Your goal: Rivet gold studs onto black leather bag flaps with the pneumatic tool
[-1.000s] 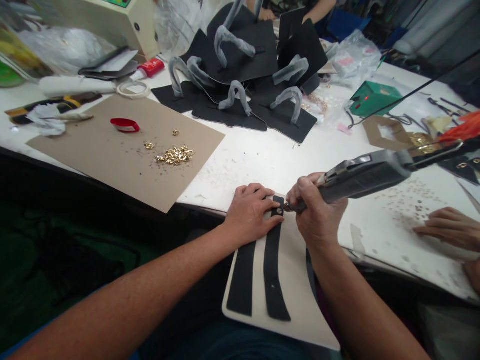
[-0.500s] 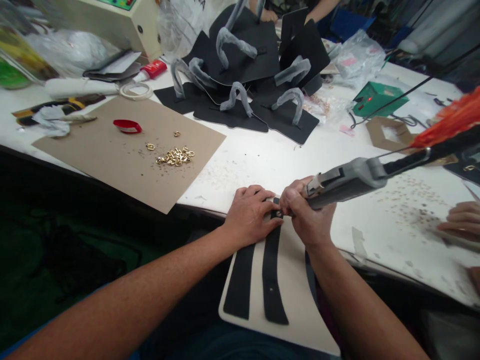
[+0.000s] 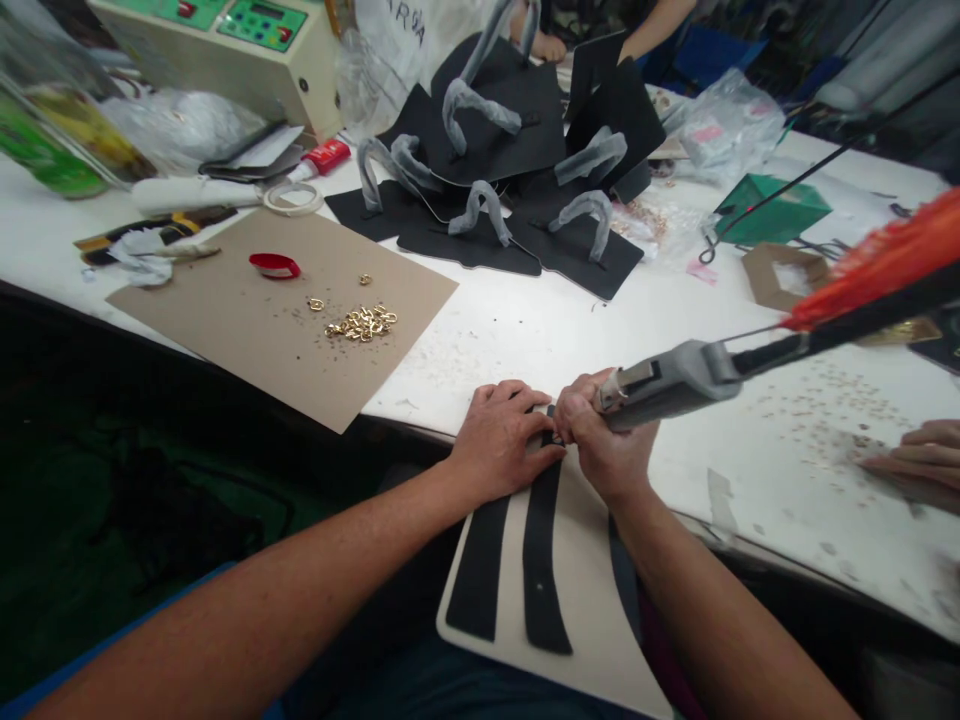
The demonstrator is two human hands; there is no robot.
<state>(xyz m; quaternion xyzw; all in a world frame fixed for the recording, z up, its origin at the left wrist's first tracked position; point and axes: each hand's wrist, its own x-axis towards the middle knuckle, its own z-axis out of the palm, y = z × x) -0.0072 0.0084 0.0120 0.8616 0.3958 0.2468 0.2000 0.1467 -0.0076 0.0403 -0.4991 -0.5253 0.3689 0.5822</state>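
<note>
My right hand [image 3: 611, 445] is closed around the front end of a grey power screwdriver [image 3: 667, 385]. Its tip, hidden by my fingers, points at the upper end of a black strap [image 3: 541, 560]. The strap lies along a beige panel [image 3: 589, 600] with another dark band [image 3: 478, 580] to its left. My left hand [image 3: 504, 440] presses on the panel's upper part, thumb and forefinger closed in on the strap around a small metal fitting that is mostly covered. The panel slopes from the table edge over my lap.
On brown cardboard [image 3: 300, 370] lie a heap of gold links [image 3: 364, 323] and a red oval piece [image 3: 274, 265]. Black panels with wrapped handles [image 3: 487, 120] are piled behind. A green box [image 3: 772, 208] stands right. A co-worker's hand [image 3: 926, 455] is near small scattered parts [image 3: 832, 400].
The view has shifted slightly. The screwdriver and my right hand have come a little left and down, closer to my left fingers, covering more of the metal fitting.
</note>
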